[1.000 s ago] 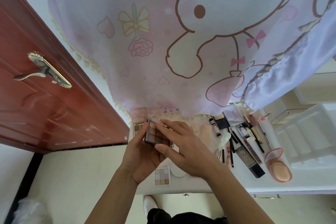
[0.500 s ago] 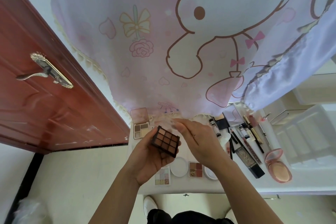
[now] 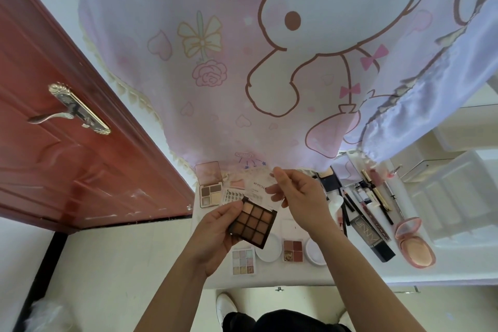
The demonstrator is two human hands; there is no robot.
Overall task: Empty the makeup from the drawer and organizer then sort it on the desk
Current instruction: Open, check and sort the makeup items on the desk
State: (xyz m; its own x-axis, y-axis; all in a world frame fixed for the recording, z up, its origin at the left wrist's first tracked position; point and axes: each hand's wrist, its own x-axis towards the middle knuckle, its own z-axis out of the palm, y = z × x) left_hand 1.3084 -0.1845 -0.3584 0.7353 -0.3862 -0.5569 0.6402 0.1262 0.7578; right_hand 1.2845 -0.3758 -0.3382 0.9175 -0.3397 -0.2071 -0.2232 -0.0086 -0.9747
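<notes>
My left hand (image 3: 215, 237) grips a black palette (image 3: 254, 221) with nine brown and tan pans, held tilted above the white desk (image 3: 350, 269). My right hand (image 3: 299, 197) is raised just behind it and pinches the palette's clear lid (image 3: 260, 188), which has small print on it and stands lifted off the pans. On the desk lie an open mirrored palette (image 3: 210, 191), a pastel palette (image 3: 243, 261), a red four-pan palette (image 3: 293, 250) and a pink open compact (image 3: 413, 245).
A black tube (image 3: 373, 240) and several pencils and lip products (image 3: 374, 191) lie at the right. A clear plastic organizer (image 3: 458, 197) stands at the far right. A pink cartoon cloth (image 3: 242, 75) hangs behind the desk; a red door (image 3: 67, 143) is at the left.
The palette was covered between both hands a second ago. Now its clear lid is lifted off by my right hand and the brown pans are exposed. The palette has dropped slightly toward me.
</notes>
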